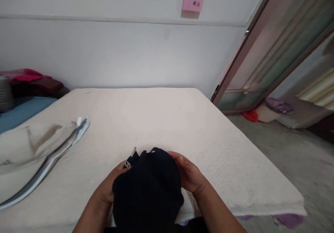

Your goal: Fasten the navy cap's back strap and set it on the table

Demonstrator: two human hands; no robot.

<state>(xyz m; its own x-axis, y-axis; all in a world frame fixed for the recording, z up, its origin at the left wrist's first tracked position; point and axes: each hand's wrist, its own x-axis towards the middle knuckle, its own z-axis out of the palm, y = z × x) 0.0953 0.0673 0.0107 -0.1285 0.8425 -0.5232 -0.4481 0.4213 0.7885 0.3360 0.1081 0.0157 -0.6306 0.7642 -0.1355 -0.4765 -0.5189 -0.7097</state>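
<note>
A dark navy cap (147, 191) is held between my two hands at the near edge of the table, its crown towards me. At its left side my left hand (111, 180) grips the cap, the thumb near a strap with a small metal buckle (127, 164). My right hand (190, 173) has its fingers curled on the cap's right edge, the thumb on top and the fingertips partly hidden behind the fabric. To the left lies a beige hat (31, 146) with a grey and white edge, cut off by the frame.
A cream textured cloth (146, 118) covers the table, which meets a white wall (130, 55) at the back. Blue and red fabrics (31, 83) are piled at the far left. On the right stand a sliding glass door (250, 62) and a lined bin (271, 111).
</note>
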